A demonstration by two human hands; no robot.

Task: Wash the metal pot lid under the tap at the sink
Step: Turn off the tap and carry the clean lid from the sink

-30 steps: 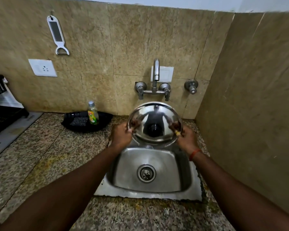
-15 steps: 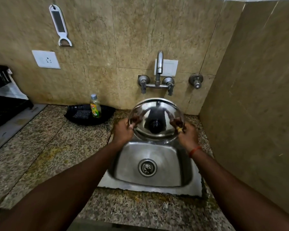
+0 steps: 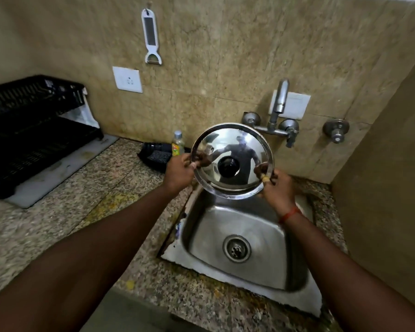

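A round shiny metal pot lid (image 3: 235, 144) with a dark knob at its centre is held upright above the back left of the steel sink (image 3: 268, 226). My left hand (image 3: 180, 172) grips its left rim and my right hand (image 3: 277, 188) grips its lower right rim. The tap (image 3: 279, 101) stands on the wall above and to the right of the lid, with no water running from it. The sink basin looks dry around its drain (image 3: 237, 248).
A dish soap bottle (image 3: 177, 143) and a black tray (image 3: 156, 155) sit on the granite counter left of the lid. A black dish rack (image 3: 31, 130) fills the far left. A tiled side wall (image 3: 388, 188) closes in on the right.
The view has swung left and tilted, so the dish rack now shows. The lid has shifted left, away from under the tap, still held by both hands.
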